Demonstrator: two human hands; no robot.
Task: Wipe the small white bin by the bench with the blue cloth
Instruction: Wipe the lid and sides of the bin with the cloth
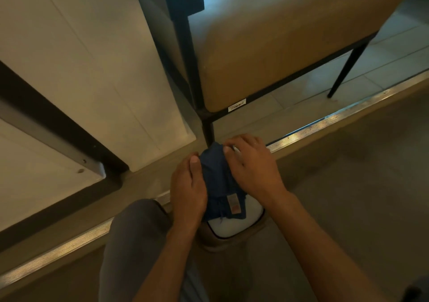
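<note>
The small white bin [234, 224] stands on the floor directly below me, its white lid with a dark rim showing at the near side. A blue cloth [218, 181] with a small sewn label lies bunched over the bin's far half. My left hand [186, 191] holds the cloth's left side, thumb on top. My right hand [251, 165] lies over the cloth's right side with its fingers curled at the far edge. Most of the bin's body is hidden under the cloth and hands.
A tan padded bench [290, 46] on a black metal frame stands just beyond the bin, one leg [207, 130] right behind the cloth. A metal threshold strip [325, 125] crosses the floor. White panels [81, 69] fill the left. My knee [137, 236] is beside the bin.
</note>
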